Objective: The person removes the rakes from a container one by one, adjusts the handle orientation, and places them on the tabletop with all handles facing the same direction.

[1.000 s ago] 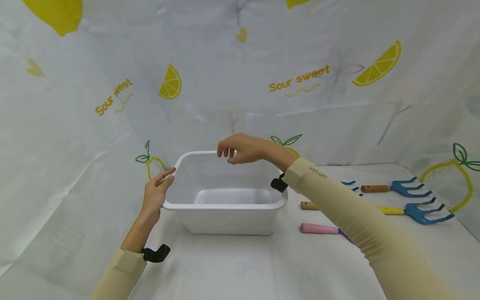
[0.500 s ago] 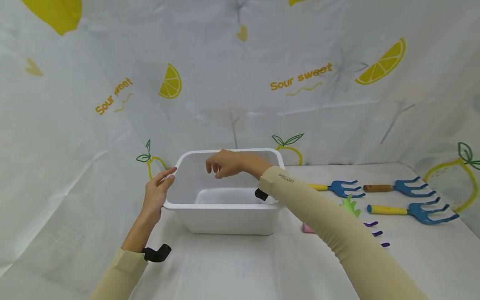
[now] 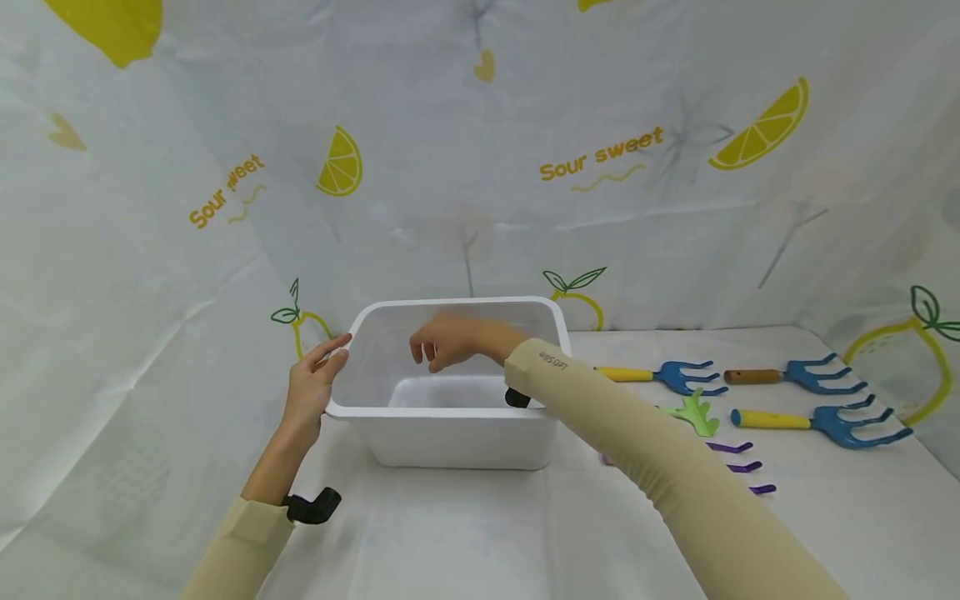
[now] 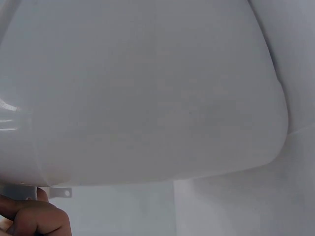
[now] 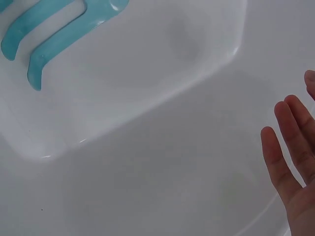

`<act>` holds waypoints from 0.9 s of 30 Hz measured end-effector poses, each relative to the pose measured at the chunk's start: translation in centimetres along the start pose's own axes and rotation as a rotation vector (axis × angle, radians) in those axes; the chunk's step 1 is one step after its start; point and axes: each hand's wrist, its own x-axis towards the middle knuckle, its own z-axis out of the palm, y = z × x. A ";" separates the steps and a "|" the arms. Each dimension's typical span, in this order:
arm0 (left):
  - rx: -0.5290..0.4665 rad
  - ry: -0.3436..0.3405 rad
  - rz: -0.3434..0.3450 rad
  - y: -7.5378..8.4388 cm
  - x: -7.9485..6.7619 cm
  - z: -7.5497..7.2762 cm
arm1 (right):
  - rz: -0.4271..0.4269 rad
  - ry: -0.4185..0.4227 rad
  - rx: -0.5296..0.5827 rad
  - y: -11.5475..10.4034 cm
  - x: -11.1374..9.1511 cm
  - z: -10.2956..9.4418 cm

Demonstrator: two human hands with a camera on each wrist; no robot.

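Observation:
A white plastic basin [image 3: 457, 439] stands on the table in the head view. My left hand [image 3: 307, 396] holds its left rim; in the left wrist view, bent fingers [image 4: 42, 220] show at the rim beside the basin's outer wall. Inside the basin, above the floor, hangs my right hand [image 3: 450, 340], loosely bent and holding nothing. The right wrist view has its fingers [image 5: 280, 162] spread apart from the basin wall. Turquoise tines of a hand rake [image 5: 74, 37] lie on the basin floor there; the rest of that tool is out of frame.
To the right lie hand rakes: a blue one with a yellow handle [image 3: 682, 377], one with a brown handle [image 3: 752, 377] and another yellow-handled one [image 3: 772, 418]. A light green tool [image 3: 697, 414] and purple tines [image 3: 742, 467] are partly hidden by my right sleeve. A lemon-print sheet hangs behind.
My right hand has come down from above the far rim into the basin, moving slightly left and nearer. The tools at right are more uncovered. My left hand stays at the rim.

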 end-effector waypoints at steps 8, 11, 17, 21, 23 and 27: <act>0.001 -0.007 -0.007 0.1 0.0 0.0 | 0.033 -0.046 -0.006 -0.2 0.4 0.7; -0.002 -0.013 -0.006 0.1 0.0 0.0 | 0.039 -0.084 0.012 -0.2 0.5 1.0; -0.005 -0.001 0.010 0.2 0.1 0.2 | 0.056 -0.126 0.045 0.2 0.6 1.8; -0.006 -0.001 0.007 0.2 0.2 0.2 | 0.086 -0.157 0.056 0.5 0.7 2.6; -0.007 0.002 0.002 0.1 0.2 0.1 | 0.104 -0.173 0.065 0.7 0.8 3.1; -0.009 0.000 -0.005 0.0 0.2 0.0 | 0.129 -0.202 0.079 0.8 1.0 3.9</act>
